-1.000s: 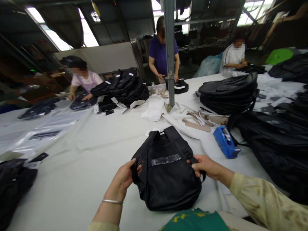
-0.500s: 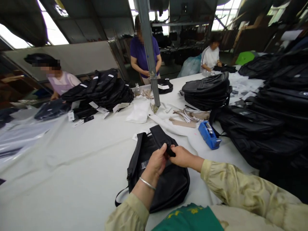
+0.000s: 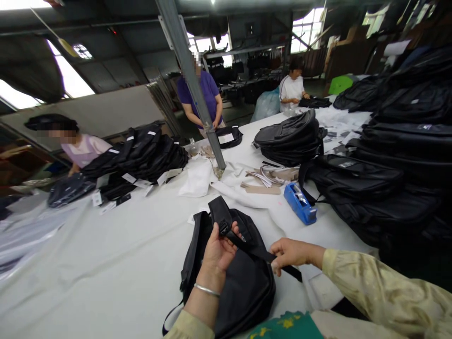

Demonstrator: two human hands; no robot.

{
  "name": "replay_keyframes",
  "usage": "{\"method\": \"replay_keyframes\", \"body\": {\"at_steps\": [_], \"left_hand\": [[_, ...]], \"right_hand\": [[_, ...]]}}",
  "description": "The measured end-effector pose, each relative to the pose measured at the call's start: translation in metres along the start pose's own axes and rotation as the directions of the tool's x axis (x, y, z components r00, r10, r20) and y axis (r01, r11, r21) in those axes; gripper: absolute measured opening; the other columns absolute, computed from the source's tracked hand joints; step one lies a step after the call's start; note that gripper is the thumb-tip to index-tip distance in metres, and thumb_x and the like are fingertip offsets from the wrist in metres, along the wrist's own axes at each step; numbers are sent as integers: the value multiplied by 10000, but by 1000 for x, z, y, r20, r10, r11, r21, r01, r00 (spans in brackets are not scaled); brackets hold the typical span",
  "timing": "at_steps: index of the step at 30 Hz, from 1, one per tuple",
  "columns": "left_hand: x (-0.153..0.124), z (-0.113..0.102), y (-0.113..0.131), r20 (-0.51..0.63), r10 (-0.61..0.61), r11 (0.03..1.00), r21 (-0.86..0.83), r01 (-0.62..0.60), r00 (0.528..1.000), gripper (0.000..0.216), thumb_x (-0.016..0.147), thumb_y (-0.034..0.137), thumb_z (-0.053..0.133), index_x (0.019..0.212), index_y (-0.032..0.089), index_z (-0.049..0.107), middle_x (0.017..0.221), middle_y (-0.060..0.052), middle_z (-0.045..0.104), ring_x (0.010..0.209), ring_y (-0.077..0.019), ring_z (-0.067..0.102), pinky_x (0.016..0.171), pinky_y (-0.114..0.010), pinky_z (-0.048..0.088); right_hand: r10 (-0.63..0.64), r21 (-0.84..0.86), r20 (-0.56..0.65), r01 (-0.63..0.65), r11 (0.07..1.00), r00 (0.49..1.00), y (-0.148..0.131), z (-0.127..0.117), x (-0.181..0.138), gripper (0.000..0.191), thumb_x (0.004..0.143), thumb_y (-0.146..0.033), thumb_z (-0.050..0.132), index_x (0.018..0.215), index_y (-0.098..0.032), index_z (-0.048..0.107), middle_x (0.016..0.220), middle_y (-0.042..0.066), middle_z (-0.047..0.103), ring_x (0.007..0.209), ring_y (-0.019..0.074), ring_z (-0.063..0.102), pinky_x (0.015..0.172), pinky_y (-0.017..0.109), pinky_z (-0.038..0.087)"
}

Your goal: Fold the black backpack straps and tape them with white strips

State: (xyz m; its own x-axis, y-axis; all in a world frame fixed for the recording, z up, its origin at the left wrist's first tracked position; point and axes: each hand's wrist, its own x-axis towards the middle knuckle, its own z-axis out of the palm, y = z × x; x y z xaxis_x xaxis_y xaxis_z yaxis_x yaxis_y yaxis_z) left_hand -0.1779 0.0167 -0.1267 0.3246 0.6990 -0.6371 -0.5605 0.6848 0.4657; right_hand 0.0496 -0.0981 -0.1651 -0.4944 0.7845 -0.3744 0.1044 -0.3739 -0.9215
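A black backpack lies back-side up on the white table right in front of me. My left hand is closed on the buckle end of its right shoulder strap, holding it lifted. My right hand pinches the thin webbing strap that runs from that buckle, pulled out to the right. The other shoulder strap lies flat along the bag's left side.
A blue tape dispenser sits right of the bag, by card pieces and white cloth at a metal post. Stacks of black backpacks fill the right side; another pile lies far left. Three people work at the table's far edge.
Both hands left the bag's sides and went to the right shoulder strap. The right hand has since drawn the webbing out to the right while the left keeps the buckle raised.
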Motion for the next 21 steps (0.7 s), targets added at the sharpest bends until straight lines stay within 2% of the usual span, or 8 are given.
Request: {"method": "replay_keyframes", "body": {"at_steps": [2, 3, 6, 9, 12, 15, 19, 21], "left_hand": [[1, 6, -4, -14, -4, 1000, -1, 4, 1000, 251, 952, 344, 551, 943, 122, 667, 943, -121, 768, 867, -228, 736, 756, -388, 614], [1, 9, -7, -5, -5, 1000, 3, 5, 1000, 223, 947, 315, 553, 950, 124, 669, 957, -118, 767, 914, -239, 731, 763, -390, 612], [4, 13, -12, 34, 23, 999, 30, -24, 999, 196, 932, 244, 545, 1005, 118, 675, 994, -121, 760, 959, -239, 718, 732, -351, 602], [8, 10, -18, 55, 28, 998, 62, -32, 998, 221, 915, 206, 541, 1053, 93, 672, 982, -132, 754, 833, -214, 718, 659, -315, 583], [12, 4, -21, 122, -30, 993, 114, 16, 992, 294, 915, 262, 521, 1100, 85, 666, 884, -122, 746, 583, -199, 643, 502, -339, 520], [13, 2, -18, 180, -49, 992, 122, 27, 982, 348, 923, 315, 499, 1135, 93, 661, 816, -110, 730, 496, -190, 575, 459, -349, 470], [12, 3, -10, 176, -33, 998, 62, 23, 984, 352, 939, 310, 485, 1128, 73, 665, 952, -146, 742, 595, -197, 630, 507, -341, 490], [13, 4, -9, 156, -16, 999, 51, 8, 988, 336, 935, 301, 506, 1133, 82, 665, 1026, -158, 738, 701, -226, 669, 521, -333, 496]], "right_hand": [[-76, 121, 20, 74, 990, 997, -5, 12, 18, 381, 735, -452, 754, 930, -139, 654, 712, 26, 717, 672, 142, 646, 678, 252, 467], [-103, 181, -18, 104, 978, 995, -7, 19, 29, 401, 735, -465, 750, 947, -142, 643, 715, 27, 719, 686, 151, 659, 691, 264, 478], [-83, 307, -255, 162, 938, 963, -18, 36, 64, 375, 724, -477, 723, 871, -153, 606, 702, 22, 708, 645, 155, 664, 604, 252, 464], [-66, 263, -404, 185, 947, 912, -30, 39, 88, 257, 734, -401, 668, 762, -161, 582, 669, 14, 691, 542, 129, 629, 496, 221, 401], [-63, 178, -423, 151, 972, 904, -40, 33, 99, 160, 729, -303, 629, 671, -167, 567, 602, 7, 666, 478, 116, 590, 455, 220, 377], [-83, 171, -392, 162, 972, 916, -45, 27, 101, 164, 723, -291, 621, 631, -168, 561, 570, 1, 652, 474, 112, 578, 486, 233, 413], [-209, 186, -322, 278, 943, 924, -42, 23, 101, 213, 731, -365, 630, 692, -156, 623, 683, 25, 708, 557, 133, 627, 579, 272, 484], [-192, 177, -333, 261, 949, 923, -37, 20, 103, 231, 714, -385, 647, 709, -154, 638, 708, 35, 720, 567, 144, 632, 603, 296, 502]]}}
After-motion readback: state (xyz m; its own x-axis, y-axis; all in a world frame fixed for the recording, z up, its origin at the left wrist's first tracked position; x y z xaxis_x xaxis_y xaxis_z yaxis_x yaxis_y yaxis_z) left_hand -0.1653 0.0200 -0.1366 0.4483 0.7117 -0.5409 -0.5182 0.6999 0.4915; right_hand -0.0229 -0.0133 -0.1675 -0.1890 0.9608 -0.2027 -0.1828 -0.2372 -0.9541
